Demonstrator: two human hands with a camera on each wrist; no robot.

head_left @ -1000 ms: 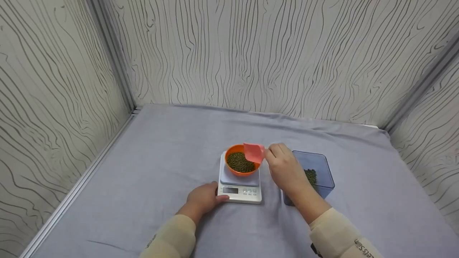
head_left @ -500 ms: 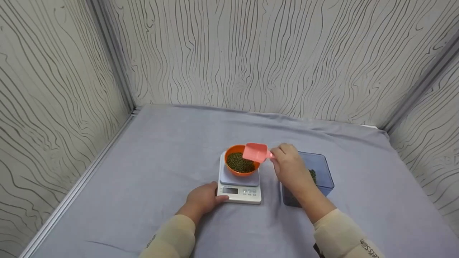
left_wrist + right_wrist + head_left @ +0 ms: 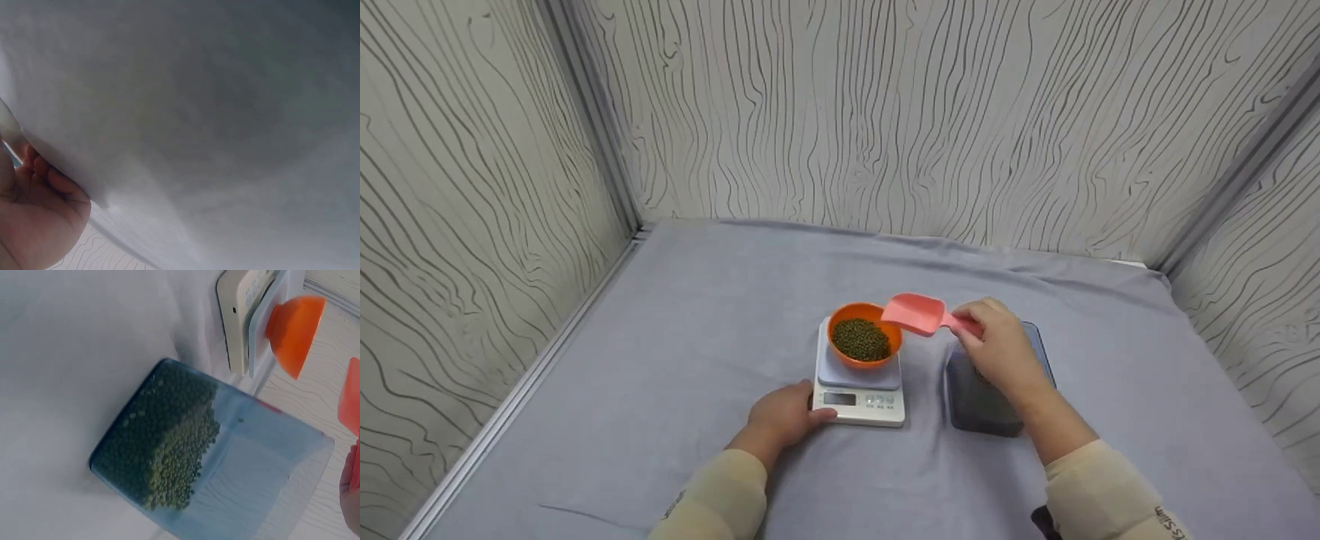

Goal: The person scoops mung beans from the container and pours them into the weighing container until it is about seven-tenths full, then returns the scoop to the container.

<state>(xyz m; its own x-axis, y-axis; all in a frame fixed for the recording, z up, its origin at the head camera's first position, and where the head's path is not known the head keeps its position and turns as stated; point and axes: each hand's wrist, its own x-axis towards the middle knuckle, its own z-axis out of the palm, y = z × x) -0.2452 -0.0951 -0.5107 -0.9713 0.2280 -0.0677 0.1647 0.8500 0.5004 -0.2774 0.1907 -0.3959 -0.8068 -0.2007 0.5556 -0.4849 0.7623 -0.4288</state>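
Note:
My right hand [image 3: 1001,349] pinches the handle of a pink scoop [image 3: 915,313], whose blade hangs over the right rim of an orange bowl [image 3: 864,363]; no beans show in the blade. Small green beans [image 3: 860,340], like mung beans, lie in the bowl, which stands on a white kitchen scale [image 3: 859,409]. My left hand [image 3: 782,415] holds the scale's front left corner, thumb on top and the other fingers mostly hidden. Below my right hand stands a clear bluish container [image 3: 259,467], partly filled with more green beans [image 3: 180,455].
A grey-lilac cloth [image 3: 712,315] covers the table, with wrinkles along its back edge. Patterned panels [image 3: 840,112] rise behind and at both sides. The container stands a short gap to the right of the scale.
My right hand has drawn the scoop rightward, away from the bowl's middle, and turned its blade from tipped to nearly level. The left hand, scale and bowl stay in place.

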